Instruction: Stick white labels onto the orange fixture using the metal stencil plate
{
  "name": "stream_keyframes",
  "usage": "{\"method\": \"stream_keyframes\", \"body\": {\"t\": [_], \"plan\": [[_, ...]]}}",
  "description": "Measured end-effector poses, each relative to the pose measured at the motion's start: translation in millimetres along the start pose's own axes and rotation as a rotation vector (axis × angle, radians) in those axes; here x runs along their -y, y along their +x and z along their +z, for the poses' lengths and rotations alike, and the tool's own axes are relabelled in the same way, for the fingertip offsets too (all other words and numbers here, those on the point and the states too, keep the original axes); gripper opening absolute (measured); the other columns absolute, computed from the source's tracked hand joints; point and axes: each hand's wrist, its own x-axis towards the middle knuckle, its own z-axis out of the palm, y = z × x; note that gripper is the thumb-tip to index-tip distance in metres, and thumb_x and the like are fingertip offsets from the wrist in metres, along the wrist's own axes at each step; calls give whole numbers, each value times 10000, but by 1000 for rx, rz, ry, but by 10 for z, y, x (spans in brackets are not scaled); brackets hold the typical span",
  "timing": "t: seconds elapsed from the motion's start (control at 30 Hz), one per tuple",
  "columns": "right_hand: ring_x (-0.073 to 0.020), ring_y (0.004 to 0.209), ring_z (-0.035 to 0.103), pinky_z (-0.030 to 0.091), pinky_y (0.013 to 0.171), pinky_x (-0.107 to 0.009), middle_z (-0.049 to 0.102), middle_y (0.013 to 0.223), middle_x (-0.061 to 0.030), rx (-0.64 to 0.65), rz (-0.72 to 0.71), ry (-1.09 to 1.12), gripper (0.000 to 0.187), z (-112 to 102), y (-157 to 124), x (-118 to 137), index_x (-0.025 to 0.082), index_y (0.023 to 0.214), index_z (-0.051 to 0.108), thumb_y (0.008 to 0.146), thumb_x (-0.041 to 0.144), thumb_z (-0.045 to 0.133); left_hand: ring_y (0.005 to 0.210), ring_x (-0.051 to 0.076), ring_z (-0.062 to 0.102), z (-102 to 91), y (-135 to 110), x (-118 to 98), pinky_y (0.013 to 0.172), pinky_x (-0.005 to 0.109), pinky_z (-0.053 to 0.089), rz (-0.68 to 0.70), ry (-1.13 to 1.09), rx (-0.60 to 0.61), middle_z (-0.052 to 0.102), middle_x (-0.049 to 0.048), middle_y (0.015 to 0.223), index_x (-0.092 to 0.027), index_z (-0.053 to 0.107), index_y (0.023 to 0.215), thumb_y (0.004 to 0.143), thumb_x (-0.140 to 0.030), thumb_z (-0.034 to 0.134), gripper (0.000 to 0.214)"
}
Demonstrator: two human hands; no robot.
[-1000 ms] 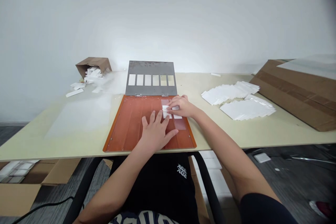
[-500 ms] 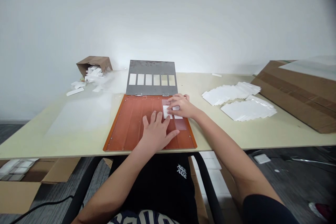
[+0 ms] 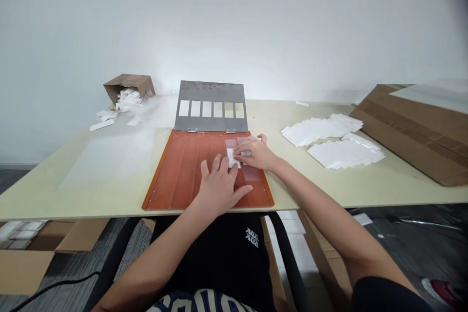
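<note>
My left hand (image 3: 220, 187) lies over the orange board (image 3: 183, 175) with its fingers spread and thumb out. Its fingertips reach the lower edge of a small white card (image 3: 231, 152). From the right, my right hand (image 3: 255, 152) bends over the card, fingertips closed on its right side. A second white piece (image 3: 245, 153) shows partly between the right fingers; the rest of it is hidden. Clear pinkish film (image 3: 251, 174) lies on the board below this hand. Hinged to the board's back edge, a grey metal plate (image 3: 211, 90) with a row of rectangular windows stands raised.
Two fanned piles of white sheets, the back pile (image 3: 318, 131) and the front pile (image 3: 345, 152), lie at right beside a large cardboard box (image 3: 413, 131). A small carton (image 3: 137, 80) spills white scraps at back left. Translucent sheeting (image 3: 109, 161) covers the left tabletop.
My right hand has shifted slightly down over the white pieces, covering more of the second one. The first card sits slightly lower. My left hand stays almost in place.
</note>
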Motion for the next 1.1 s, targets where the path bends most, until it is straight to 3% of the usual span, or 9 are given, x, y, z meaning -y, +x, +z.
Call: {"method": "stream_keyframes", "body": {"t": [0.3,0.57,0.73,0.9,1.1], "plan": [[-270,1004,617,189,943,-525,758,1016,-38,-8,-18,6,201,-16,-362,264,282,849,754,904,380,588,1352,371,358,5,-367,-205,1088,643,252,95,19,-53,525,178,1391,-118,518,1370,922,-684,259,767],[-271,1035,603,145,968,-516,763,1004,-7,-44,-22,-18,228,21,-603,405,314,856,750,934,386,547,1310,329,438,120,-648,-364,1067,527,316,84,131,-69,527,179,1418,-114,479,1417,913,-647,395,738],[-269,1045,603,139,970,-504,763,1013,5,-59,1,-33,235,49,-608,410,322,850,748,936,385,538,1358,324,415,216,-717,-433,1060,500,318,51,145,-70,445,163,1500,-163,397,1481,915,-641,396,741],[-276,1025,608,135,960,-513,768,980,-4,-85,9,5,259,49,-617,434,303,822,743,947,371,527,1371,293,409,289,-738,-478,1065,451,324,47,142,-138,353,170,1545,-93,380,1480,926,-651,333,787],[-281,1012,610,137,961,-518,769,960,-16,-83,29,5,263,44,-616,445,295,819,738,943,386,525,1370,285,411,325,-706,-489,1069,433,323,71,153,-161,398,163,1523,-82,410,1462,931,-647,323,780]]}}
